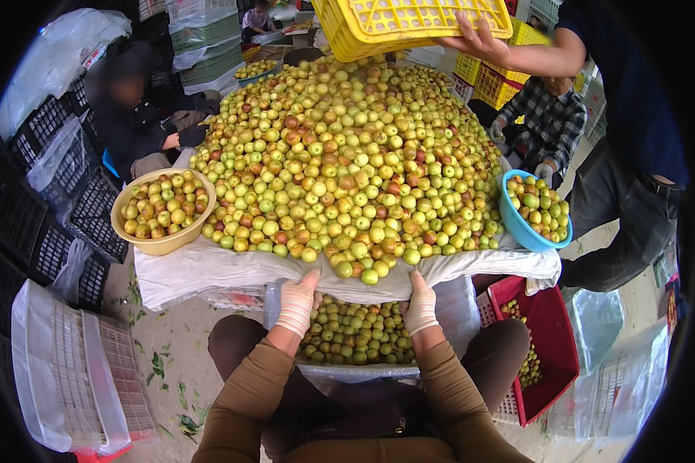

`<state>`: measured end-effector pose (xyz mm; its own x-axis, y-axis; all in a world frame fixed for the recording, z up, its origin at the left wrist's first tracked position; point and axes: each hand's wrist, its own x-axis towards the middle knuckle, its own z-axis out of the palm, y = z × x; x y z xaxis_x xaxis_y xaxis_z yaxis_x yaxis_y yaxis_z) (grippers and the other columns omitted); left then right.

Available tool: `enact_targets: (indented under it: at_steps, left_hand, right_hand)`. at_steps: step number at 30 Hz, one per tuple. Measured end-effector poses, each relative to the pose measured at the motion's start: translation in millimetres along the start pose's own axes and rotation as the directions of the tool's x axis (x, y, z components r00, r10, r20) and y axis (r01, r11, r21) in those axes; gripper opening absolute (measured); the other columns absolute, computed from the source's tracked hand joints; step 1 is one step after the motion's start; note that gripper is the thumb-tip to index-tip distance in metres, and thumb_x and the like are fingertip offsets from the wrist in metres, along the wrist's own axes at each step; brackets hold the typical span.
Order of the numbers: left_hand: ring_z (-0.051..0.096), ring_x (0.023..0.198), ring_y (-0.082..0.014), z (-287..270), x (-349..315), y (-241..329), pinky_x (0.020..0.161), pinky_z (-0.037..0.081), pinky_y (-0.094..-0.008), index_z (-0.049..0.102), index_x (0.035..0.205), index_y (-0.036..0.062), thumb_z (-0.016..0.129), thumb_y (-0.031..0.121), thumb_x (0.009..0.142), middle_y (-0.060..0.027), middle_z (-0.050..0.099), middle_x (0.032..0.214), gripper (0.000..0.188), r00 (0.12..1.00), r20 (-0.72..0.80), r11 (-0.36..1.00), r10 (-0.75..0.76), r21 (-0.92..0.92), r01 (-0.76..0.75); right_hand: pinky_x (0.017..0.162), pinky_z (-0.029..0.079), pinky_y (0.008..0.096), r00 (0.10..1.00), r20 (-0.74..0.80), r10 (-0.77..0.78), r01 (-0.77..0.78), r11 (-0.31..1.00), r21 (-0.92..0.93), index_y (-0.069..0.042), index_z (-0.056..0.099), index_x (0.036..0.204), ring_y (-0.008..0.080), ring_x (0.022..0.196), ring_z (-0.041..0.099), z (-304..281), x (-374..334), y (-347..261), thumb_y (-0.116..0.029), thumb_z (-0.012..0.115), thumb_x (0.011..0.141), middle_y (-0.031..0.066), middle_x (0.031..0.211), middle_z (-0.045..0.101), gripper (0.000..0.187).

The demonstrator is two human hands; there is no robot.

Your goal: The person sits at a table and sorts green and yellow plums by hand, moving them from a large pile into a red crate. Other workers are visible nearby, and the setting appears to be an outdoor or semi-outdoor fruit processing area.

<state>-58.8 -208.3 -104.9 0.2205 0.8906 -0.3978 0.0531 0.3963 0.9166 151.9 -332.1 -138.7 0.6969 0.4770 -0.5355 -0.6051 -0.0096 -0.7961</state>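
Observation:
A big heap of green and reddish-brown jujubes [347, 162] lies on a white cloth [185, 270] spread over a table. At the near edge, my left hand [297, 303], wrapped in white, pinches the cloth's hem with the thumb on top. Likewise wrapped, my right hand [419, 302] grips the same hem a little to the right. Between the two hands the cloth dips, and a few jujubes sit close to that edge. Below, between my knees, stands a lined crate [363, 372] full of jujubes.
A person at the far right tips a yellow crate [409, 23] over the heap. A tan basin [166, 245] and a blue basin [529, 233] hold jujubes. Two people sit beside the table. A red crate [556, 363] stands right, black crates [35, 201] left.

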Motion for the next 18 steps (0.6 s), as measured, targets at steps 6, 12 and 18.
enact_targets:
  at_steps: [6,12,18]
  left_hand:
    - [0.046,0.041,-0.0154,1.3,-2.4,2.2,0.042,0.035,-0.032,0.057,0.065,0.0015,0.071,0.036,0.087,-0.0079,0.058,0.054,0.044,1.0,-0.003,1.0,-0.027,0.009,0.027]
    - [0.047,0.041,-0.0158,0.4,1.2,-1.8,0.042,0.036,-0.0315,0.059,0.067,0.0004,0.072,0.037,0.086,-0.0084,0.059,0.055,0.043,0.999,-0.004,0.999,-0.039,0.023,0.039]
    - [0.049,0.042,-0.0165,0.7,2.6,-2.5,0.043,0.038,-0.032,0.061,0.07,-0.0008,0.073,0.041,0.084,-0.0085,0.061,0.057,0.046,0.999,-0.012,0.996,-0.05,0.068,0.051]
  right_hand:
    - [0.041,0.033,0.0295,1.0,-0.009,0.012,-0.012,1.0,-0.011,-0.012,0.057,0.089,0.0146,0.046,0.042,-1.6,1.8,3.0,-0.047,0.068,0.088,0.0005,0.065,0.05,0.037]
    - [0.04,0.034,0.0319,1.0,-0.014,0.005,-0.005,1.0,-0.013,-0.01,0.056,0.09,0.0158,0.044,0.042,-0.7,1.2,2.6,-0.046,0.068,0.087,0.0017,0.064,0.049,0.038]
    - [0.039,0.031,0.0298,1.0,0.021,-0.005,0.005,1.0,-0.007,-0.013,0.056,0.089,0.0145,0.042,0.039,-0.6,-1.7,2.4,-0.046,0.068,0.088,-0.0003,0.062,0.048,0.035]
